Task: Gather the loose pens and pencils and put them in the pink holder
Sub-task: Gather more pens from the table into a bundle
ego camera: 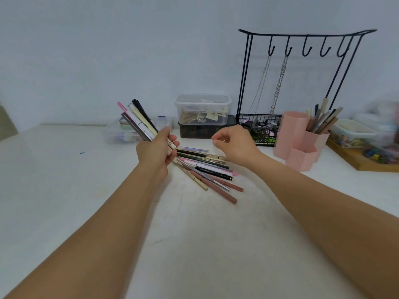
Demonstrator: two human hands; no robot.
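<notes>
Clutching a pen bundle point(138, 120) in left grip point(156, 151), right grip point(234, 143) loosely curled, empty

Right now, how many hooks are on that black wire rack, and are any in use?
5 hooks along the top bar of the black wire rack. The two leftmost each hold a chain; the other three look bare.
</notes>
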